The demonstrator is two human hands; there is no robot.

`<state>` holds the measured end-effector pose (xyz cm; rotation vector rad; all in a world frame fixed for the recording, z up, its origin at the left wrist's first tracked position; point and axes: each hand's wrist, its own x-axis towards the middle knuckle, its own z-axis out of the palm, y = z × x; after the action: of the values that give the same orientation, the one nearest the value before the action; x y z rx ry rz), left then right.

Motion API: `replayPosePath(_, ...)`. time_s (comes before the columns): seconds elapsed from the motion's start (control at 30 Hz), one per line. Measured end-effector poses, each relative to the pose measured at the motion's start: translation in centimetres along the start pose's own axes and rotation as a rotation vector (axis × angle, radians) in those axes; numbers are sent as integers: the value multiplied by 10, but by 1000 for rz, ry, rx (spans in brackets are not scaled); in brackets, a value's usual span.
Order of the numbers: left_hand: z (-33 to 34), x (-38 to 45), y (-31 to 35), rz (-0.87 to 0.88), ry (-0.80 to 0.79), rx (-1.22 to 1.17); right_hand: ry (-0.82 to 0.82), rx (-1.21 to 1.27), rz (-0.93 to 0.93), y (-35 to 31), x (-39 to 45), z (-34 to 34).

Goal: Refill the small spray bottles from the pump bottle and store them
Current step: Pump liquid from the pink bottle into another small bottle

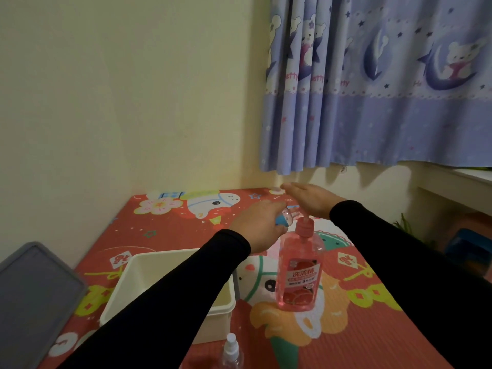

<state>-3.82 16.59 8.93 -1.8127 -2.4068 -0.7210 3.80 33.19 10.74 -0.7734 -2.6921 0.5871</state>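
A pink pump bottle [299, 272] stands upright on the red patterned mat. My left hand [257, 222] grips a small clear bottle with a blue part [284, 219], held tilted right at the pump's nozzle. My right hand [310, 199] lies flat, palm down with fingers stretched out, on top of the pump head. A second small spray bottle [231, 351] with a white sprayer stands at the near edge of the view.
A cream plastic bin [218, 310] sits left of the pump bottle, partly under my left forearm. A grey lid [32, 296] leans at the far left. A wall and a blue curtain [372, 83] close off the back; a low ledge runs along the right.
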Motion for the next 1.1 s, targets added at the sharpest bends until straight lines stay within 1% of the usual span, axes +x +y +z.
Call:
replayPosePath(0.07, 1, 0, -1, 3, 5, 2, -8, 9, -8, 0, 0, 2)
replayPosePath(0.17, 10, -2, -3, 1, 5, -1, -78, -1, -54, 1, 0, 13)
replayPosePath(0.27, 15, -4, -4, -9, -4, 1, -123, -55, -37, 0, -3, 16)
replayPosePath(0.33, 13, -3, -3, -7, -8, 2, -114, -52, -39, -3, -5, 13)
replayPosePath(0.43, 6, -2, -2, -2, 9, -11, -55, -29, -62, -4, -5, 4)
replayPosePath(0.53, 2, -1, -1, 11, 30, -9, -17, -26, -29, -3, -2, -2)
replayPosePath(0.63, 10, -3, -2, 12, 28, -7, -59, 22, -74, -1, -3, 9)
replayPosePath(0.7, 15, -4, -3, -6, 12, -12, -110, -38, -69, 0, -3, 15)
replayPosePath(0.77, 16, -5, -3, -14, -3, -4, -104, -50, -47, 0, -3, 17)
replayPosePath(0.83, 13, -4, -2, -1, -13, 10, -113, -49, -69, 1, -3, 14)
replayPosePath(0.9, 8, -2, -1, 9, -7, 6, -99, -36, -86, 1, -2, 9)
replayPosePath(1.0, 3, 1, 0, 20, 22, -6, -25, 32, -13, 0, 1, 1)
replayPosePath(1.1, 8, -1, -2, 20, 18, -5, -82, 163, 8, 0, 1, 8)
